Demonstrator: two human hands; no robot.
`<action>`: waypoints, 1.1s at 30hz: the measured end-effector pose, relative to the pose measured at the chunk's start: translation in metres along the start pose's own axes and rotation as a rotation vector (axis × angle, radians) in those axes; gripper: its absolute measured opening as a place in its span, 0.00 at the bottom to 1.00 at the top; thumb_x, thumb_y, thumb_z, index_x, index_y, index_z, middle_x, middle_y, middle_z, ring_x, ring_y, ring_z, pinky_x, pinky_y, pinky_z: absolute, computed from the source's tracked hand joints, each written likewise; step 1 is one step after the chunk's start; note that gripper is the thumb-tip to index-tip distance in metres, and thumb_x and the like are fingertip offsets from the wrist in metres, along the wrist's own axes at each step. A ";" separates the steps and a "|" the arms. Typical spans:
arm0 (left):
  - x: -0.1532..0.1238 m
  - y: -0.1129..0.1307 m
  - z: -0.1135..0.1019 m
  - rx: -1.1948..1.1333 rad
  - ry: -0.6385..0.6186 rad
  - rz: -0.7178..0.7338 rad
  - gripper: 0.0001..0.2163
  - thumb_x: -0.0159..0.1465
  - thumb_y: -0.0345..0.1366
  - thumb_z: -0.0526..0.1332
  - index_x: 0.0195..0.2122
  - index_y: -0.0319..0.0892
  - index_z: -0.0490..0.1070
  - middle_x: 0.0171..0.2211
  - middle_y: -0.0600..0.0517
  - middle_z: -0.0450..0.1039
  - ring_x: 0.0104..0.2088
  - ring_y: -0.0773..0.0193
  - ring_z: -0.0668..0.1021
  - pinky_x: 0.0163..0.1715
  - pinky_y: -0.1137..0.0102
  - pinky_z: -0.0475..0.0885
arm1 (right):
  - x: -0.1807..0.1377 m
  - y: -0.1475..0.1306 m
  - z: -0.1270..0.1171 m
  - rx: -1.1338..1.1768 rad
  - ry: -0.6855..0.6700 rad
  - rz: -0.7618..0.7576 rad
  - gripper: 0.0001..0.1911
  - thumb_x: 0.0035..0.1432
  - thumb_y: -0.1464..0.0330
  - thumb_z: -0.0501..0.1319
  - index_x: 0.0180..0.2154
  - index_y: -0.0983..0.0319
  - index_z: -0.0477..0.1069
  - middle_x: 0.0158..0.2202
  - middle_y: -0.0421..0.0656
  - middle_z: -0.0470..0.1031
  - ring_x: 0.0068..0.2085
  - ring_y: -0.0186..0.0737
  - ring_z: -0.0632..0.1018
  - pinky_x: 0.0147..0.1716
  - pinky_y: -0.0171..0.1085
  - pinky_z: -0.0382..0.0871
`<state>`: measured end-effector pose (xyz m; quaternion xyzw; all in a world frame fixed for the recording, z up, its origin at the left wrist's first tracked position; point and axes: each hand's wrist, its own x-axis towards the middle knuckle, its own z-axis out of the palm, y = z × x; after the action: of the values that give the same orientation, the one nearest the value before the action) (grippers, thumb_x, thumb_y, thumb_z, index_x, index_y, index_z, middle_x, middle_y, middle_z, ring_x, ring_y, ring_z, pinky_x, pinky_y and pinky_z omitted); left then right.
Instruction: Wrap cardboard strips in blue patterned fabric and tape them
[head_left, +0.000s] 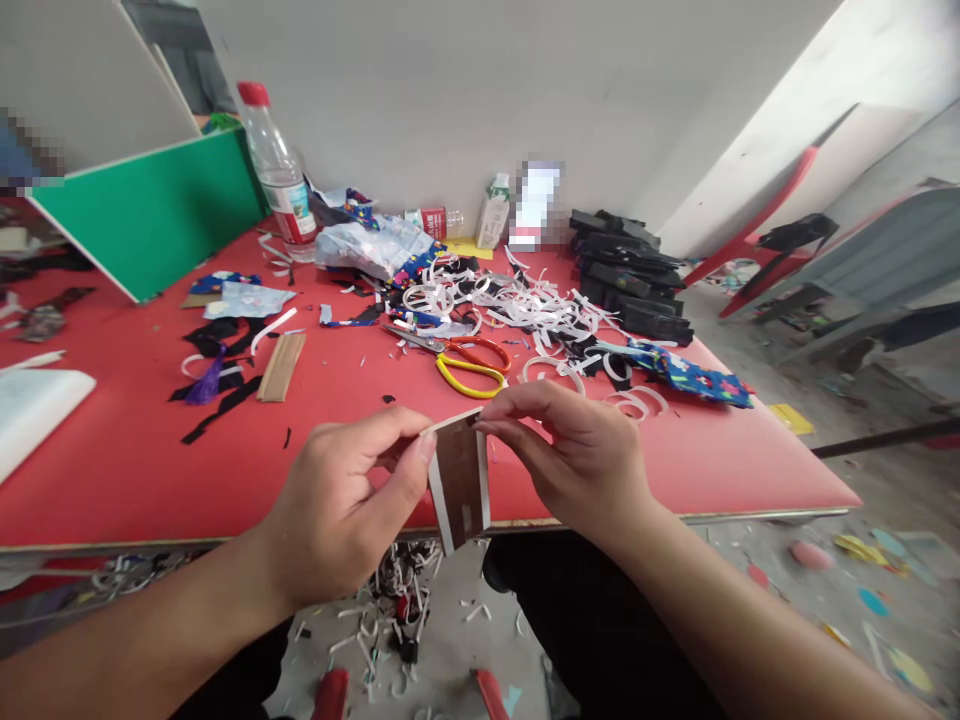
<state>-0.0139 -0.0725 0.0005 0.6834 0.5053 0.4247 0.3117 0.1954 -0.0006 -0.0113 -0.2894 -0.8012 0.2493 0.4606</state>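
Note:
Both my hands hold one small brown card piece with white edges [459,478] just above the near edge of the red table [135,470]. My left hand [341,510] pinches its upper left edge between thumb and fingers. My right hand [574,450] pinches its upper right corner with fingertips pressed together. The piece hangs folded or bent, its lower end pointing down past the table edge.
Yellow and orange scissors [465,362] lie just beyond my hands. White paper strips and rings [517,300], patterned blue fabric [686,372], a stack of black pieces [626,275], a plastic bottle [279,170], a green board [150,210] and a cardboard strip [281,366] crowd the table. Scraps litter the floor.

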 end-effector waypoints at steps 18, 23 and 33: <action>0.022 -0.025 -0.001 -0.691 0.273 -0.414 0.10 0.68 0.38 0.65 0.31 0.40 0.79 0.25 0.50 0.80 0.24 0.65 0.80 0.24 0.73 0.78 | -0.001 0.005 -0.005 0.076 -0.073 0.105 0.05 0.73 0.66 0.60 0.40 0.56 0.68 0.43 0.44 0.84 0.47 0.42 0.85 0.47 0.40 0.78; 0.035 -0.039 -0.010 -0.761 0.483 -0.517 0.07 0.65 0.33 0.63 0.29 0.39 0.77 0.23 0.50 0.78 0.23 0.65 0.80 0.24 0.73 0.79 | 0.005 0.000 -0.014 0.592 -0.015 0.248 0.09 0.74 0.59 0.60 0.40 0.54 0.65 0.24 0.35 0.76 0.32 0.40 0.83 0.47 0.46 0.81; 0.018 -0.024 -0.004 -0.506 0.227 -0.297 0.09 0.67 0.43 0.66 0.34 0.44 0.78 0.26 0.51 0.79 0.25 0.60 0.81 0.25 0.69 0.80 | 0.001 0.005 -0.003 0.060 -0.143 0.029 0.21 0.65 0.67 0.71 0.58 0.52 0.77 0.58 0.47 0.79 0.58 0.48 0.80 0.57 0.50 0.77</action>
<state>-0.0252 -0.0482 -0.0137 0.4508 0.5095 0.5606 0.4722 0.1990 0.0040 -0.0129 -0.2688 -0.8199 0.2998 0.4071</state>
